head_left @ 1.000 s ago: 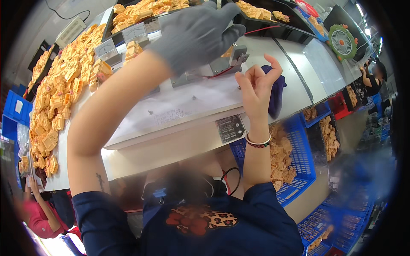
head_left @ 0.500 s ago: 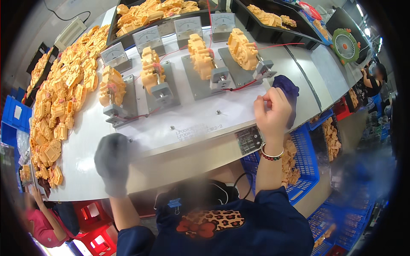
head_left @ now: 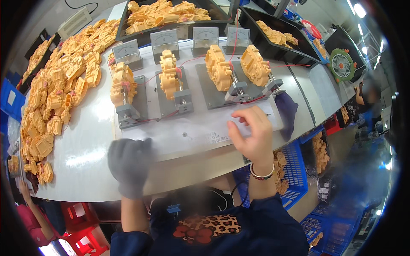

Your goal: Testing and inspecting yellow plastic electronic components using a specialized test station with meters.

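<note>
My left hand (head_left: 130, 166), in a grey glove, hovers over the table's front edge; motion blur hides how its fingers lie. My bare right hand (head_left: 255, 132) is over the front of a white printed sheet (head_left: 171, 134), thumb apart from loosely bent fingers, with nothing visible between them. Behind the hands stand several grey metal test fixtures (head_left: 213, 96), each carrying a yellow plastic housing (head_left: 218, 68) with red wires. The housing on the far right (head_left: 255, 66) is nearest my right hand. A dark blue cloth (head_left: 286, 115) lies to the right of that hand.
Analog panel meters (head_left: 164, 42) line up behind the fixtures. A large heap of yellow housings (head_left: 60, 85) covers the table's left side. Black trays (head_left: 188, 30) of housings stand at the back. A blue crate (head_left: 299, 170) is low right, and a green fan (head_left: 341, 64) stands far right.
My right hand has moved left and nearer to me, off the blue cloth's edge, its thumb and fingers now wider apart. My left hand has shifted right. The view has turned slightly.
</note>
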{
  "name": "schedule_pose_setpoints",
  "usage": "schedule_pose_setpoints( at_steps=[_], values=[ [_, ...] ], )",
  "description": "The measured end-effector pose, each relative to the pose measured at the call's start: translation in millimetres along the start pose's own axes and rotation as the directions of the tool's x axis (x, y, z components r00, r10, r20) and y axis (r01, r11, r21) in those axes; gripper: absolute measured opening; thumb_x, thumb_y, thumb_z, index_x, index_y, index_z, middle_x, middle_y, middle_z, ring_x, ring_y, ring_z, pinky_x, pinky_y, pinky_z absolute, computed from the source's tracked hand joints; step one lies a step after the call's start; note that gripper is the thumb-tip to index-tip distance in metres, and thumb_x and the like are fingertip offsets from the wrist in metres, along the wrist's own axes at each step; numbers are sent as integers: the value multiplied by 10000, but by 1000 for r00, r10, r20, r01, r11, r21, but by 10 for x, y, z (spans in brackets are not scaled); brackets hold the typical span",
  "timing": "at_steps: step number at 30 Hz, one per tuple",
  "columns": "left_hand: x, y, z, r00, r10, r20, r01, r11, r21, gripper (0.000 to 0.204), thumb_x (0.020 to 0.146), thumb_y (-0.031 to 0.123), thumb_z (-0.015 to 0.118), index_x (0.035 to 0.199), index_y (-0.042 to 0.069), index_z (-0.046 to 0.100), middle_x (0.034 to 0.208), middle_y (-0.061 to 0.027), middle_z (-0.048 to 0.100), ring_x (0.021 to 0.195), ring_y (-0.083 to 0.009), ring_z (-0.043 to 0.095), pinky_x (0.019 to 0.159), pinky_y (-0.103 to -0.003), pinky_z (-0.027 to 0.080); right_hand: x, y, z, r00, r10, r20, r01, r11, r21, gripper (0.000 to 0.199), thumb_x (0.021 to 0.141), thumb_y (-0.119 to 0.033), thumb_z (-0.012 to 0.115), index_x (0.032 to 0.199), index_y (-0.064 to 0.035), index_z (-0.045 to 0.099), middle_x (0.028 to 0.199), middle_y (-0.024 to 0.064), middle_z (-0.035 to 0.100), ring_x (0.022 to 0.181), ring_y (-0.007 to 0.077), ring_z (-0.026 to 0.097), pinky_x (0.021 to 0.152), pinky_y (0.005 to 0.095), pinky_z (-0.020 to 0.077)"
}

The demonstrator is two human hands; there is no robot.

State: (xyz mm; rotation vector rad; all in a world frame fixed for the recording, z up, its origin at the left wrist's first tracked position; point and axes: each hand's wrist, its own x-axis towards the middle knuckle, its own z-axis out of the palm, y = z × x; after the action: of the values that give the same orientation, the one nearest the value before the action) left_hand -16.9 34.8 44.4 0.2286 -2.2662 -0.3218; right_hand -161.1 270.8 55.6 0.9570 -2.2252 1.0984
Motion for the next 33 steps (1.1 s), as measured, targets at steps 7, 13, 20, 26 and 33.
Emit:
schedule_pose_setpoints(
  at_steps=[7, 13, 20, 26, 33],
  values=[
    [83, 579, 109, 985, -59, 164, 100, 962, -253, 153, 724, 93, 768, 821, 73, 651, 767, -75, 602, 736, -278, 580, 659, -373, 456, -28, 73, 142, 994, 22, 110, -15, 997, -70, 227, 721, -33, 715, 648, -33, 501, 619, 68, 514, 533, 194, 510, 492, 299, 411],
    [147, 589, 366, 966, -64, 252, 98, 987, -126, 136, 767, 137, 727, 777, 75, 606, 767, -85, 559, 719, -290, 544, 671, -415, 436, -31, 29, 171, 995, 73, 69, -70, 997, -46, 236, 729, -40, 720, 637, -35, 502, 612, 63, 507, 525, 175, 491, 481, 284, 395],
    [181, 576, 342, 958, 35, 286, 0, 993, -122, 121, 782, 102, 700, 752, 68, 588, 763, -99, 552, 726, -300, 548, 647, -415, 440, -15, 18, 122, 991, 100, 84, -102, 994, 25, 173, 737, -50, 726, 699, -24, 559, 656, 68, 524, 551, 162, 496, 503, 273, 399],
    [129, 418, -21, 954, -79, 290, 159, 951, -264, 107, 765, 32, 708, 847, 33, 639, 822, -119, 601, 733, -298, 590, 651, -378, 470, -21, 84, 16, 981, 187, 56, -193, 972, 134, 163, 725, -68, 753, 790, -19, 612, 732, 51, 549, 631, 139, 514, 565, 255, 410],
    [88, -59, -67, 938, -267, 220, 290, 954, -78, 116, 738, 97, 710, 834, 74, 647, 790, -77, 603, 752, -287, 580, 681, -392, 468, 109, 96, -100, 959, 168, 227, -207, 965, 158, 176, 715, -86, 767, 814, -33, 632, 791, 74, 602, 668, 178, 581, 595, 268, 457]
  ],
)
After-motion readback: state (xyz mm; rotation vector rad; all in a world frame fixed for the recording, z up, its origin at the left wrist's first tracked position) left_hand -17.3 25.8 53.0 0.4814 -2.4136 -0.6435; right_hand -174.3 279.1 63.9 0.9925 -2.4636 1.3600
